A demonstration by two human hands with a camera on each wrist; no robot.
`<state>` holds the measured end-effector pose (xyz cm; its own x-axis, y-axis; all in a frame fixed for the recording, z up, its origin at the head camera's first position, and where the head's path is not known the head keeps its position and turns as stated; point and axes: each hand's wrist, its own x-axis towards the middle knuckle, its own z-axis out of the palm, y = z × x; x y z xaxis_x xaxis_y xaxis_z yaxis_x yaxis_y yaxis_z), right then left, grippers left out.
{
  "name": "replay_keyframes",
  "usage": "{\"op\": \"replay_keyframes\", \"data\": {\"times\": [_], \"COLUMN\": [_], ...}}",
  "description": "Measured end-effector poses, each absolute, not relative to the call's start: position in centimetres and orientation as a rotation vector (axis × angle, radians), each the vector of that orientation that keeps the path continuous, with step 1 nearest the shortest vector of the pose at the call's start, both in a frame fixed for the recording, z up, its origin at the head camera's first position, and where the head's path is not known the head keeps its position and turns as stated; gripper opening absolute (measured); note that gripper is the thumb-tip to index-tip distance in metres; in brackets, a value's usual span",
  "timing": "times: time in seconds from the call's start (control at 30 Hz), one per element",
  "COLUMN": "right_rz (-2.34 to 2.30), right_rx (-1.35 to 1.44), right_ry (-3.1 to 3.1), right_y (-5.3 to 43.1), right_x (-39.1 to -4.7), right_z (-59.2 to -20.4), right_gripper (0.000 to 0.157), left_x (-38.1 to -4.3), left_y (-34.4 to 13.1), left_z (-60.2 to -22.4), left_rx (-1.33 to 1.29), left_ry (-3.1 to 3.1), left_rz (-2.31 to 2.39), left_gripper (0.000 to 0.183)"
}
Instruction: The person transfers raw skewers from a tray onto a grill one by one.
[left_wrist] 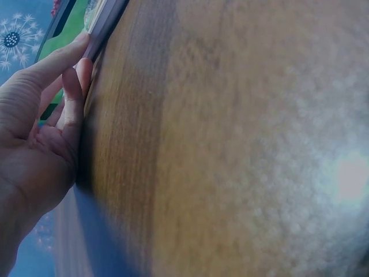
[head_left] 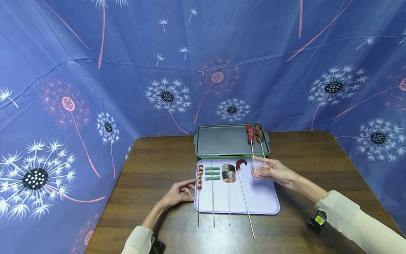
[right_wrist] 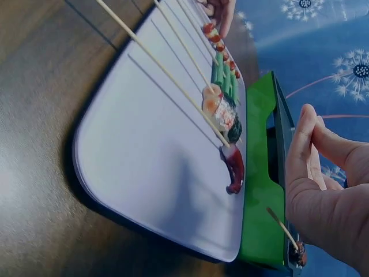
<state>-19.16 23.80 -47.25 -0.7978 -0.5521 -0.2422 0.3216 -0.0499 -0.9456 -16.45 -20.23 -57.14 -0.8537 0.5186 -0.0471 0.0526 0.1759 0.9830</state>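
Note:
My right hand [head_left: 275,172] pinches the stick of a red meat skewer [head_left: 250,133], whose meat lies on the dark grill plate [head_left: 222,139]. In the right wrist view that hand [right_wrist: 331,179] has thumb and fingertips together; the red skewer is hidden there. A brown meat skewer [head_left: 259,133] lies beside it. My left hand [head_left: 178,193] touches the left edge of the lilac tray [head_left: 260,197] with fingers extended. On the tray lie a red-and-yellow skewer [head_left: 200,176], a green stalk skewer [head_left: 212,173], a fish-chunk skewer [head_left: 228,173] and a curved dark red skewer [head_left: 240,163].
The grill's green side [right_wrist: 262,213] stands against the tray's far edge. Several sticks overhang the tray's near edge onto the wooden table [head_left: 152,162]. Blue dandelion-print cloth [head_left: 127,88] hangs behind and beside the table.

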Motion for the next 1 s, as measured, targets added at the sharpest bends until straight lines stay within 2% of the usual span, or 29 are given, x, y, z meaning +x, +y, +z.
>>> {"op": "replay_keyframes", "data": {"times": [0.3,1.0], "right_rz": [-1.851,-1.745], "right_rx": [-0.188,-0.238], "right_ry": [1.741,2.003], "right_y": [23.4,22.7], "right_x": [-19.6,-19.5], "right_z": [-47.5,-47.9], "right_gripper": [0.080,0.069], "left_x": [-16.4,-16.3], "left_y": [-20.3,-20.3], "left_z": [-57.3,-57.1], "left_rx": [0.551,0.507], "left_ry": [2.079,2.083], "left_rz": [1.712,1.707], "left_gripper": [0.074,0.073]}}
